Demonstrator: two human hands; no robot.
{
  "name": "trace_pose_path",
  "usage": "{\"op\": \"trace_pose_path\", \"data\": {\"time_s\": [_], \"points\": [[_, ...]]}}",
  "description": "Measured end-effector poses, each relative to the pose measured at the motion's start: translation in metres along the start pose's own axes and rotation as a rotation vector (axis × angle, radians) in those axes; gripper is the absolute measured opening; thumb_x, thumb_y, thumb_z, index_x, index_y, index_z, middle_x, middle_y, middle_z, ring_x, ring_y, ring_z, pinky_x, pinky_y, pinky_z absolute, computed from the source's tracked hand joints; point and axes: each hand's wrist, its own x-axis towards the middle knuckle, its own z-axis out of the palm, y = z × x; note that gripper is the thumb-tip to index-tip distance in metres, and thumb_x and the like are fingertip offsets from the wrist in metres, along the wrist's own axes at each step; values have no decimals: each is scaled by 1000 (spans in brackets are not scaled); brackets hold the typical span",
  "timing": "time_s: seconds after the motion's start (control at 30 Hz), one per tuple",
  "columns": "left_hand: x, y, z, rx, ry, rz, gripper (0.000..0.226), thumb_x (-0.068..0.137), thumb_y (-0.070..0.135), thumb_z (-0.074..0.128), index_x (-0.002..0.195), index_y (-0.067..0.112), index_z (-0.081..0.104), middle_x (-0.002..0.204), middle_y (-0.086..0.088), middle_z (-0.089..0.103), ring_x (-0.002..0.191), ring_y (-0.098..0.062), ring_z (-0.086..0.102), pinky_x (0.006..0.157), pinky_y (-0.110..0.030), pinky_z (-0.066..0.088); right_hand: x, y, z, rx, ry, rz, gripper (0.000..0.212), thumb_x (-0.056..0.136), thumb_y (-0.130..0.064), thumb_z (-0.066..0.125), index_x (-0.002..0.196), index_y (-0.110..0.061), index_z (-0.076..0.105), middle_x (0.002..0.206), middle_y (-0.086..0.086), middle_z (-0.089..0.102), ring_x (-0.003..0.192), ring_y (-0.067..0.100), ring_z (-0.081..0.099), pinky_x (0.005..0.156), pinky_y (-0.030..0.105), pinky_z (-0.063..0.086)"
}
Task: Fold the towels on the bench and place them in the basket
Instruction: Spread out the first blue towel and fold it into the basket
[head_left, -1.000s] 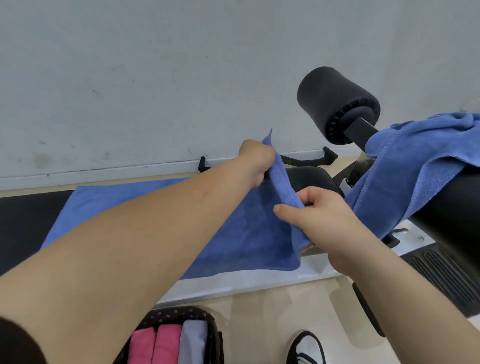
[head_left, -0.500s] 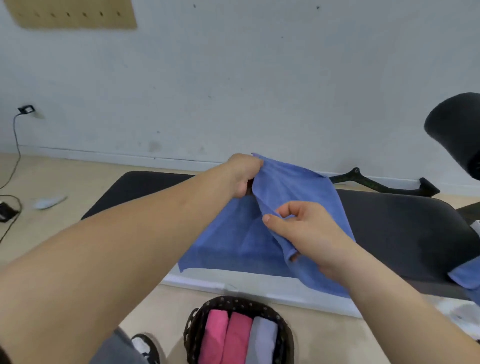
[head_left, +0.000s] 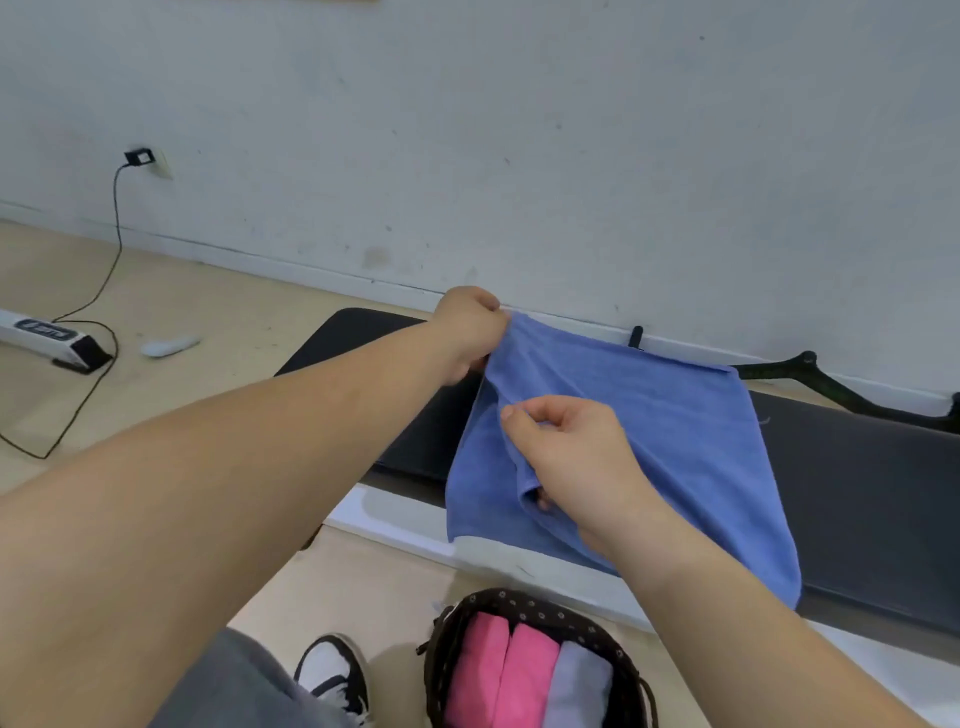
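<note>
A blue towel lies folded in half on the black bench, its near edge hanging over the bench's front. My left hand pinches the towel's far left corner. My right hand grips the near left edge, fingers curled under the cloth. A dark woven basket stands on the floor below, holding two folded pink towels and a folded grey one.
A white wall runs behind the bench. On the floor at the left lie a black cable, a white device and a small pale object. My shoe is beside the basket.
Both hands carried the towel's right edge leftwards over the rest, so it now lies doubled. The view swung left and the foam roller with the other blue towel left the frame.
</note>
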Motion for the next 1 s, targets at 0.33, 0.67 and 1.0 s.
{"op": "trace_pose_path", "data": {"time_s": [0.33, 0.67, 1.0], "points": [[-35, -21, -19, 249, -27, -54, 28, 89, 11, 65, 116, 14, 58, 114, -8, 60, 96, -26, 65, 76, -41, 61, 9, 10, -45, -446, 219, -98, 25, 97, -31, 60, 78, -18, 70, 67, 1, 69, 59, 16, 58, 63, 41, 55], [-86, -24, -1, 706, -146, 105, 12, 91, 23, 57, 94, 11, 56, 98, -8, 66, 83, -25, 63, 71, -39, 50, 7, 49, -128, -1086, 292, -7, 31, 99, -39, 54, 119, -18, 66, 118, 3, 59, 110, 28, 54, 84, 41, 54], [-81, -38, 11, 598, -158, 226, 28, 91, 25, 61, 119, 26, 56, 98, 8, 66, 89, -15, 64, 79, -41, 58, -27, 37, -148, -1041, 45, 247, 20, 102, -25, 53, 113, -10, 61, 96, 15, 75, 81, 32, 72, 65, 37, 54]]}}
